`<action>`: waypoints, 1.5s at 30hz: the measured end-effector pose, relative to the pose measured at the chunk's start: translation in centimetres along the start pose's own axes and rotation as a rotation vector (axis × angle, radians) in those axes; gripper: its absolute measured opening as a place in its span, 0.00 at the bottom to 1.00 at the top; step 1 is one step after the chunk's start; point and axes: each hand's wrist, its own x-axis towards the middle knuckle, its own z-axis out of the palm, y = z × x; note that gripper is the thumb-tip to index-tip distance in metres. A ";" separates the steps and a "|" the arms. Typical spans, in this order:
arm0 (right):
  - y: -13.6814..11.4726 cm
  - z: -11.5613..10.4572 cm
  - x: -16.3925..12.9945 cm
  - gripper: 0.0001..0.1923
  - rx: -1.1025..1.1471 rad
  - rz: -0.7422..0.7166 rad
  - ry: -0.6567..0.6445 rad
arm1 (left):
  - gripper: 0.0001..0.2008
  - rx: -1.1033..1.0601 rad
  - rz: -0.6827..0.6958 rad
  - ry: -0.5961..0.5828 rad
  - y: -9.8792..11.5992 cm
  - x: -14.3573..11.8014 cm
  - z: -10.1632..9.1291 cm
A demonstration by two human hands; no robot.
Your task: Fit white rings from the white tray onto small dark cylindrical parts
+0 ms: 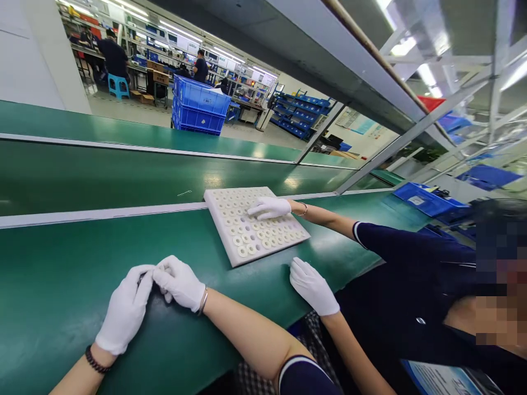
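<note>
Left hand and right hand, both in white gloves, pressed together at the fingertips on the green bench, right fingers pinching the left glove. Just beyond, a white tray of small rings, under a co-worker's gloved hand; the other gloved hand flat beside it. No readable writing anywhere; blue crates far behind.

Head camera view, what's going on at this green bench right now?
The wearer's gloved left hand and right hand meet fingertip to fingertip low over the green bench; whether they pinch anything cannot be seen. To the right, a co-worker's hand rests on a white tray partly filled with small white rings, their other hand flat on the bench.
</note>
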 end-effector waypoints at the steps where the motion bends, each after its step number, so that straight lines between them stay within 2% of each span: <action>1: 0.1 0.1 -0.2 0.25 -0.107 -0.002 0.036 | 0.20 -0.036 -0.038 -0.001 0.1 0.0 -0.1; 3: 0.3 0.3 -0.2 0.23 -0.339 -0.052 0.103 | 0.19 -0.093 -0.092 -0.003 0.3 0.2 -0.3; 5: 0.7 0.3 0.1 0.19 -0.525 -0.202 0.110 | 0.19 -0.127 -0.121 -0.010 0.6 0.4 -0.4; 8: 1.1 -0.2 0.8 0.11 -0.675 -0.517 0.062 | 0.19 -0.230 -0.160 -0.075 1.1 0.5 -0.5; 10: 1.2 -0.6 1.1 0.08 -0.700 -0.621 0.047 | 0.20 -0.316 -0.188 -0.123 1.4 0.4 -0.4; 12: 1.2 -0.7 1.1 0.10 -0.666 -0.587 0.079 | 0.19 -0.356 -0.179 -0.138 1.5 0.2 -0.3; 16: 1.1 -0.6 0.3 0.21 -0.492 -0.308 0.192 | 0.17 -0.324 -0.093 -0.112 1.1 0.0 -0.1; 19: 1.4 -0.5 0.0 0.23 -0.380 -0.197 0.135 | 0.15 -0.238 -0.014 -0.074 1.0 0.1 0.0; 23: 2.0 -0.6 0.1 0.21 -0.269 -0.224 0.127 | 0.14 -0.183 0.072 -0.075 1.1 0.2 0.2; 26: 2.2 -0.8 0.4 0.20 -0.246 -0.316 0.154 | 0.15 -0.249 0.011 -0.052 1.4 0.3 0.1; 30: 1.9 -0.9 0.6 0.19 -0.235 -0.456 0.170 | 0.17 -0.295 -0.088 0.044 1.7 0.6 -0.7; 35: 1.5 -0.7 0.9 0.16 -0.241 -0.545 0.177 | 0.18 -0.366 -0.141 0.093 1.2 1.2 -1.1; 42: 1.7 -1.0 1.2 0.21 -0.282 -0.425 0.235 | 0.20 -0.667 -0.132 0.032 0.9 0.8 -0.4; 45: 1.9 -1.1 1.2 0.22 -0.133 -0.285 0.153 | 0.20 -0.636 -0.088 -0.005 0.8 0.7 -0.5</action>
